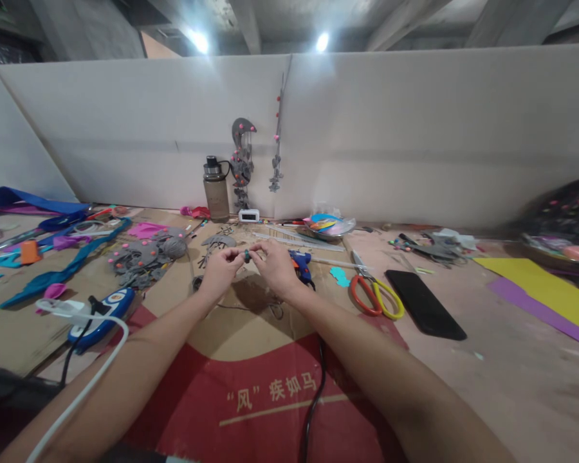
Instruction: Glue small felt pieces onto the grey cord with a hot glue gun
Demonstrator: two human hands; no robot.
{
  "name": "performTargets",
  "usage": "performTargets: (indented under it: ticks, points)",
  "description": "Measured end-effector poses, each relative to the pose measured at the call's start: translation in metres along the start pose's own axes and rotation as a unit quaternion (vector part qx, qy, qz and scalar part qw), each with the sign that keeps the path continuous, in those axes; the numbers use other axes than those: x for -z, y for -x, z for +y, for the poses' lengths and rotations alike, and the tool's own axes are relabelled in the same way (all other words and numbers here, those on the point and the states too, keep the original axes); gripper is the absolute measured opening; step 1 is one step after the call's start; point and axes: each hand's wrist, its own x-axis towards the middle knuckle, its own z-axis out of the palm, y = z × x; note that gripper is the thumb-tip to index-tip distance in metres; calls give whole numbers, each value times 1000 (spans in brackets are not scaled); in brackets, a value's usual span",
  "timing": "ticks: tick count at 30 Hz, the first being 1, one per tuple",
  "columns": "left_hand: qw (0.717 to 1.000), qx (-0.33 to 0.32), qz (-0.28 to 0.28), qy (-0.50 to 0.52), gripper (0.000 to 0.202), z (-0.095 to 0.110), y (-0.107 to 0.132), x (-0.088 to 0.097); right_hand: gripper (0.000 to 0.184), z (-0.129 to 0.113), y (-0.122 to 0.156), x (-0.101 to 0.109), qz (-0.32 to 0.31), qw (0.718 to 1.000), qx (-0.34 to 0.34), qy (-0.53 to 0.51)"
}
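Observation:
My left hand and my right hand meet over the cardboard in the middle. Thumb and fingers of both are pinched on a small dark teal piece between them; its exact kind is too small to make out. Grey cord lies loosely curled on the cardboard below the hands. Just right of my right hand rests a blue glue gun, partly hidden by that hand. Grey felt cutouts lie behind my left hand.
Scissors, a black phone and a teal scrap lie at right. A blue power strip with a white cable stands at left, near grey felt pieces with pink balls. Behind are a bottle and a white partition.

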Motion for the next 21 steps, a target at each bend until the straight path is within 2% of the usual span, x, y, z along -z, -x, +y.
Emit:
performTargets:
  ticks: [5,10,14,16,21]
  points:
    - [1000,-10,7,-5,21,2,3,0,9,2,-2,-4,-19,998,-20,-56]
    - [984,100,-47,139,28,0,-1,-3,14,18,-5,-15,-60,970,-125,-201]
    - [959,139,-88,233,35,-3,-7,0,17,31,-9,-22,-53,945,-180,-270]
    - [954,147,-81,247,38,-6,-8,1,18,34,-10,-23,-47,942,-186,-274]
    - [971,119,-25,205,36,-16,-8,0,18,29,-7,-26,-43,937,-190,-291]
